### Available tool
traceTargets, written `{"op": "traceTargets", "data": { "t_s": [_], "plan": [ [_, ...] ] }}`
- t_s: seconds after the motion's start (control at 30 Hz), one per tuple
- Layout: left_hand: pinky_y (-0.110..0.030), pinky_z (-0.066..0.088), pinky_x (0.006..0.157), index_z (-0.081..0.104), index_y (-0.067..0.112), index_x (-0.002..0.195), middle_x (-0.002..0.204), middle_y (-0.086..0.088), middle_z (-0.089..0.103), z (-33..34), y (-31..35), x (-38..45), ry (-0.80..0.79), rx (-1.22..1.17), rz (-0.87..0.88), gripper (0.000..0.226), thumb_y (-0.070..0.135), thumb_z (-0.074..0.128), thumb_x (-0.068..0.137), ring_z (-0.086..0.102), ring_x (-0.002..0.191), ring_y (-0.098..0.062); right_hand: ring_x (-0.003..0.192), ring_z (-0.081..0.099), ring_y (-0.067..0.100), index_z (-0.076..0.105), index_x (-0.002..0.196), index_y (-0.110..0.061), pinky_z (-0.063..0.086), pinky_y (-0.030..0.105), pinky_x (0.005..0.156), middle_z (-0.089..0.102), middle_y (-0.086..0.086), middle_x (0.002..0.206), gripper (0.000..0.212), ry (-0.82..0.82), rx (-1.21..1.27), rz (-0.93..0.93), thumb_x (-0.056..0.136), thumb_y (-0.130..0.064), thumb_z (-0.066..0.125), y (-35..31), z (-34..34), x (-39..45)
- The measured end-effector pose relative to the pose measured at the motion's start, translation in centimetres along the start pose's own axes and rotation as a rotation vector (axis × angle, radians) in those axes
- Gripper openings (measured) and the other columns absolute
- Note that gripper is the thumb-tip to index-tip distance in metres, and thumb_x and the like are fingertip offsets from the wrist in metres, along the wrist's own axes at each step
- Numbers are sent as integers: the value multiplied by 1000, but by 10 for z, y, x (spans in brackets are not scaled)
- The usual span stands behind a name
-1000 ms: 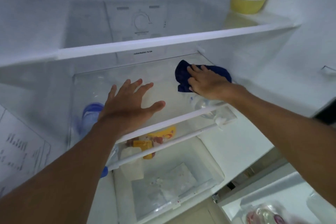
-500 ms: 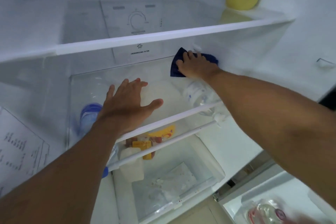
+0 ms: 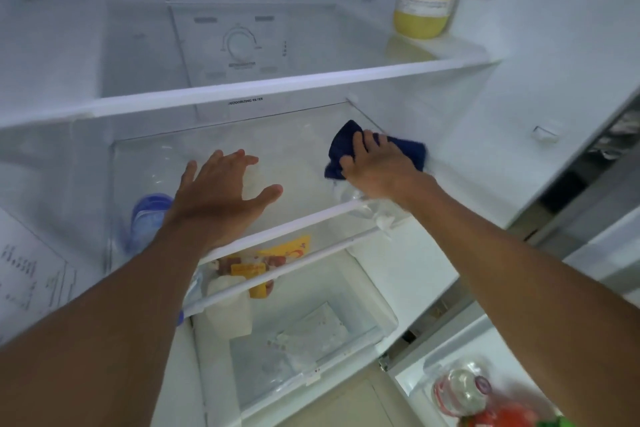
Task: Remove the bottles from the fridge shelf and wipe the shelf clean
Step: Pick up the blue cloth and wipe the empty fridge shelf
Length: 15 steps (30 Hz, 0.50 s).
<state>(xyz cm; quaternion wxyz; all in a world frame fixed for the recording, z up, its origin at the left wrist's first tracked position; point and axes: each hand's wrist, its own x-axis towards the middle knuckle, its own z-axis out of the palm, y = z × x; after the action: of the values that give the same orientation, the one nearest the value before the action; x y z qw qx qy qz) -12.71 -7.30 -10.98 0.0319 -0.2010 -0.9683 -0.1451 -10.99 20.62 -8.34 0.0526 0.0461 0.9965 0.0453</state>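
Right, here's where you stand.

Step in hand: you're on the wiping, by my read. The glass shelf (image 3: pixel 298 184) looks bare of bottles on top; the clear shapes under it seem to lie on the level below, seen through the glass.

Right hand (image 3: pixel 377 166): far right of the shelf, palm down, fingers (image 3: pixel 358 144) curled over the cloth (image 3: pixel 341 146) and pinning it to the glass close to the right wall. A loose pressing hold, not a fist.

Left hand (image 3: pixel 221 198): near left, fingers spread wide and flat, nothing in it. I can't tell whether it rests on the glass or hangs just above.

Cloth: dark blue, soft, bunched into folds, a corner poking out far of your fingers.

Shelf: clear smooth glass with a white plastic front rail (image 3: pixel 298 222), hard and slick.

Next move: draw the cloth leftward across the middle, I'd say, then work toward the near rail. Keep pressure even; you'll need to lift the left hand clear to reach that patch.

Yellow bottle (image 3: pixel 426 0): lemon-shaped plastic, white label, standing on the upper shelf (image 3: pixel 242 90) at far right, well apart from your work.

Below: a blue-capped clear bottle (image 3: pixel 150 215) showing through the glass at left, and a yellow packet (image 3: pixel 287 250) under the rail.

Door bin (image 3: pixel 426 360): near right, blurred bottles, too soft to name.
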Motion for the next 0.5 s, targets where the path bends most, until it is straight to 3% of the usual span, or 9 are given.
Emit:
{"op": "traceTargets", "data": {
  "t_s": [0.07,0.13,0.2,0.27,0.3,0.37,0.4,0.47,0.5],
  "plan": [
    [-49,3,127,32,40,151,168,11,25,1,0,0,1,-14,2,77,83,27,88,12,157,-16,138,38,55,53,122,-1,36,62,108,38,37,150,60,43,-11,-107,99,-40,13,12,14,-42],
    [-49,3,127,32,41,151,168,11,24,2,-2,1,10,-26,-2,78,85,26,87,12,157,-15,127,45,55,53,102,-2,43,61,99,45,39,139,60,-46,13,-30,95,-41,7,17,11,-43],
    [-49,4,127,35,42,150,167,9,26,3,-2,1,30,-30,-14,78,86,25,86,14,156,-16,135,37,53,49,121,-2,37,62,109,37,35,148,59,24,93,6,98,-40,11,5,-1,-8],
    [-52,7,125,41,44,146,163,6,33,1,1,-1,56,9,-63,77,86,25,83,21,153,-20,144,29,50,41,141,1,29,61,116,29,31,158,55,28,-31,1,102,-35,25,-22,-12,11],
    [-57,8,124,44,45,143,159,5,38,0,4,-3,88,58,-111,73,84,26,83,26,150,-23,145,28,51,45,139,2,30,61,115,28,33,158,50,47,-99,-114,102,-29,33,-30,-7,8],
    [-66,15,118,54,41,133,145,0,49,-2,12,-10,172,145,-265,63,77,35,85,39,139,-31,143,31,56,60,114,3,35,64,110,31,40,154,32,54,-134,-389,98,-20,44,-28,9,-20],
    [-69,20,114,59,37,128,139,-3,54,-3,17,-11,200,161,-342,59,72,39,85,45,133,-34,142,33,57,61,102,3,37,64,109,33,42,152,29,14,-130,-438,97,-21,46,-21,13,-37],
    [-70,26,109,61,33,124,132,-6,59,-8,20,-14,189,153,-412,56,68,38,87,50,127,-36,142,35,57,62,99,4,37,65,110,34,42,151,49,-39,-129,-408,99,-33,30,-3,12,-40],
    [-70,28,108,61,33,126,133,-5,60,-11,17,-15,166,154,-388,55,66,36,90,51,127,-35,143,33,57,61,109,6,36,65,111,32,41,153,64,-48,-95,-319,98,-39,17,2,10,-23]
  ]
}}
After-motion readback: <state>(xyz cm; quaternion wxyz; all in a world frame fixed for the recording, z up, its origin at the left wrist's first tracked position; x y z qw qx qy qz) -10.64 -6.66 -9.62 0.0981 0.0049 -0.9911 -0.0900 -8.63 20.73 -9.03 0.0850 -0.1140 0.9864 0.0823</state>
